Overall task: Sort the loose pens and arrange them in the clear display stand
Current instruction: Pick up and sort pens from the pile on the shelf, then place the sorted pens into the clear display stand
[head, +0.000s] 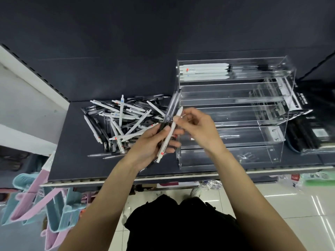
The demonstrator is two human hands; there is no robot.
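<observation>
A heap of loose white, black and clear pens (123, 122) lies on the dark shelf (76, 160), left of the clear display stand (233, 113). The stand's top tier holds a few white pens (204, 71) and dark pens laid flat; its lower tiers look bare. My left hand (154, 142) grips a small bunch of pens (171, 109), dark and clear ones, that sticks up beside the stand's left edge. My right hand (197, 127) pinches a white pen (168, 136) near its upper end; that pen slants down across my left fingers.
Black packaged goods (311, 131) crowd the shelf right of the stand. A white shelf upright (27, 73) rises at the left. Pink and teal plastic items (45, 205) hang below the shelf edge. Tiled floor and my dark clothing lie underneath.
</observation>
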